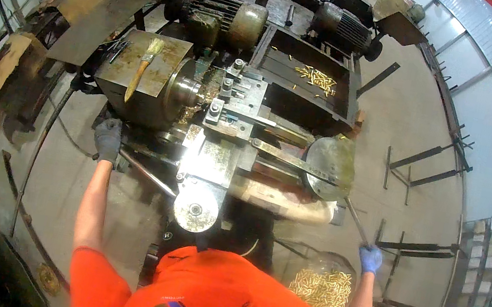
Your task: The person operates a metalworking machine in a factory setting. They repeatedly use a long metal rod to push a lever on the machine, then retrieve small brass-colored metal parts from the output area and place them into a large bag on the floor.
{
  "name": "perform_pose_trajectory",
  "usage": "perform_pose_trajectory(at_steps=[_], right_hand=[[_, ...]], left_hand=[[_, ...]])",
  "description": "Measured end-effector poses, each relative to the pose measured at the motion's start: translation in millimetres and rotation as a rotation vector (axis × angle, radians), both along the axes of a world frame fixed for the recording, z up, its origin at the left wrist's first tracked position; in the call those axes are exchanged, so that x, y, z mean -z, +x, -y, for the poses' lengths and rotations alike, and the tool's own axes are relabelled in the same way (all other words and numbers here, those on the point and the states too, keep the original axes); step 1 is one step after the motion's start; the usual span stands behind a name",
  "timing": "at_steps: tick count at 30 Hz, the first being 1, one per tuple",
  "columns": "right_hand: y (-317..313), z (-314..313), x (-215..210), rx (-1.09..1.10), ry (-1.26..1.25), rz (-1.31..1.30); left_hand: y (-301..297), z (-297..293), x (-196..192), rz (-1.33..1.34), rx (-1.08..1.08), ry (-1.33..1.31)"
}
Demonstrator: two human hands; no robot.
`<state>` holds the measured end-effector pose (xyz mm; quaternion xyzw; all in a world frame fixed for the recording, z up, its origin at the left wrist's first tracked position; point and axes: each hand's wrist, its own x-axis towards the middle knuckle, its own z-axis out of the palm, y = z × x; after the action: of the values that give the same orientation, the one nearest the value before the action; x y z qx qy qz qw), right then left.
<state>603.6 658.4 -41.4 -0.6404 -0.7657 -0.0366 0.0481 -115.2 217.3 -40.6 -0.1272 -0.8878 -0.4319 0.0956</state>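
Note:
In a dark grey glove, my left hand [107,139] is at the front lower corner of the headstock [158,72]; its fingers look curled, but what they hold is hidden. Close beside it, a slanting metal lever [147,173] runs to a round handwheel [196,208]. My right hand, in a blue glove [369,259], is closed around the end of a long metal rod [357,220], which slopes up to a round plate [330,168]. Between my hands sits a lathe's chuck [187,91] facing a tool slide with several bolted clamps [227,99].
A wood-handled brush [142,69] lies on the headstock. Small brass-coloured parts [316,79] lie in a metal tray [351,96], and many more [320,290] fill a container at lower right. Motors [217,17] stand behind. Metal stands [418,164] are on the right.

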Motion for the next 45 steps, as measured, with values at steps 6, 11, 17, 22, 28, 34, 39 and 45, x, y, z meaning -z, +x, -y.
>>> perform_pose_trajectory(at_steps=[6,11,17,22,28,34,39,45], right_hand=[[84.5,46.9,12.1,0.312,-0.129,0.107],[78.7,61.7,12.5,0.348,-0.096,0.095],[63.3,70.7,-2.1,0.371,-0.156,0.14],[67.4,73.9,-0.2,0.37,-0.146,0.129],[81.5,78.4,14.3,0.364,-0.092,0.058],[60.2,88.8,-4.4,0.328,-0.06,0.133],[27.6,96.6,-2.8,0.414,-0.087,0.085],[-80.9,55.1,11.2,0.053,0.231,0.009]], left_hand=[[-2.8,1.0,-5.0,-0.111,-0.052,-0.11],[-20.3,10.3,17.7,-0.06,-0.045,-0.05],[-6.1,-0.1,-7.5,-0.038,-0.101,-0.147],[-4.5,0.2,-9.2,-0.022,-0.077,-0.097],[8.3,-7.0,-22.2,-0.029,-0.088,-0.129],[2.8,4.4,-9.4,-0.119,-0.062,-0.216],[5.5,0.1,-10.2,-0.044,-0.028,-0.157],[-13.7,11.7,6.0,-0.003,-0.013,-0.28]])
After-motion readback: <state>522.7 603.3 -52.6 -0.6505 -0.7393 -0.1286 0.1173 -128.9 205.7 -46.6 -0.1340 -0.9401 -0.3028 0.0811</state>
